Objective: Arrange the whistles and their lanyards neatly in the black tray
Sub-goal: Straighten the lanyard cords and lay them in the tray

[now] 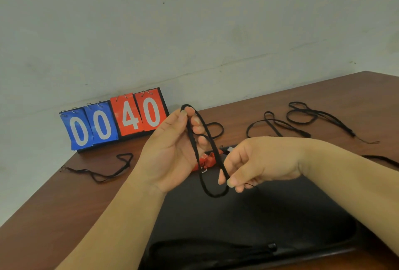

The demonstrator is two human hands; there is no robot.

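A black lanyard (212, 153) is stretched into a long loop above the black tray (248, 215). My left hand (172, 151) holds its upper end with thumb and curled fingers. My right hand (254, 164) pinches its lower end, and the loop's bottom hangs just over the tray. A red whistle (207, 160) with a small metal ring lies at the tray's far edge, partly hidden behind my hands. Another folded lanyard (207, 248) lies inside the tray near its front rim.
Loose black lanyards lie on the brown table: one at the left (103, 170), one behind my left hand (216, 130), two at the back right (278, 127) (313, 116). A blue and red flip scoreboard (114, 121) stands against the wall.
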